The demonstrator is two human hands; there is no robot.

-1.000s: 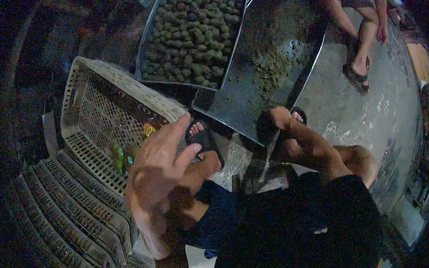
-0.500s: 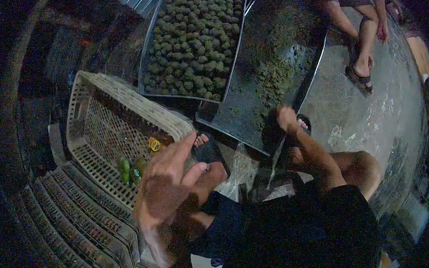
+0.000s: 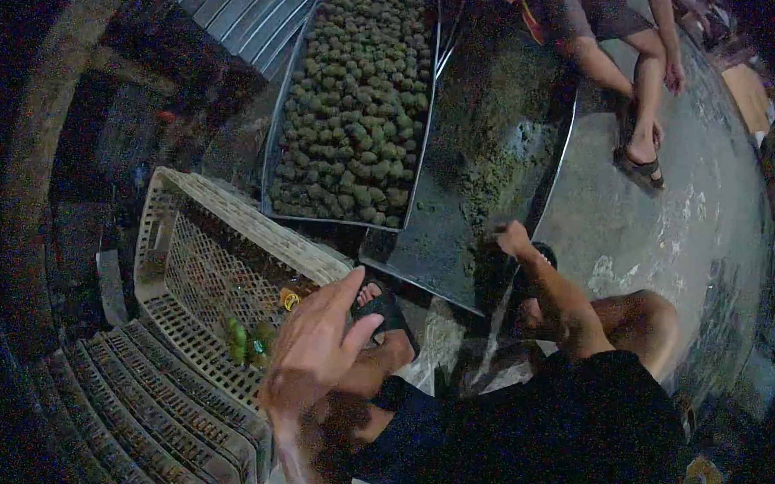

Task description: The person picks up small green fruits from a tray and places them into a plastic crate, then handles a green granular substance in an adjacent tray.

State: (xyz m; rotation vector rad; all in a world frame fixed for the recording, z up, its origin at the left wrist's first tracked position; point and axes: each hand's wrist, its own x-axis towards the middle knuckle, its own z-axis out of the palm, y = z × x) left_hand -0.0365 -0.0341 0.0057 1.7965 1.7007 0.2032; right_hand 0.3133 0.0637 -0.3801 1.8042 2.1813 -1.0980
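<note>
My left hand point(image 3: 314, 334) is raised in front of the pale plastic crate point(image 3: 157, 271), fingers stretched out and thumb apart, holding nothing. My right hand point(image 3: 515, 239) is closed over the near end of a dark metal tray point(image 3: 430, 265). A small dark shape shows at its fingers, too blurred to name. Crumbly greenish-brown material point(image 3: 486, 173) is spread along this tray. Beside it stands a second tray point(image 3: 336, 223) full of rounded greenish-brown lumps point(image 3: 358, 120).
Inside the crate lie green items point(image 3: 238, 339) and a yellow-labelled one point(image 3: 291, 300). Stacked slatted crates point(image 3: 138, 404) stand at lower left. Across the tray, another person's sandalled foot point(image 3: 642, 158) rests on the concrete floor point(image 3: 630, 227). Corrugated metal point(image 3: 250, 15) lies at upper left.
The view has tilted up, so trays and crate sit lower in the picture and more of the other person shows. My left hand stays open; my right hand stays closed near the tray's end.
</note>
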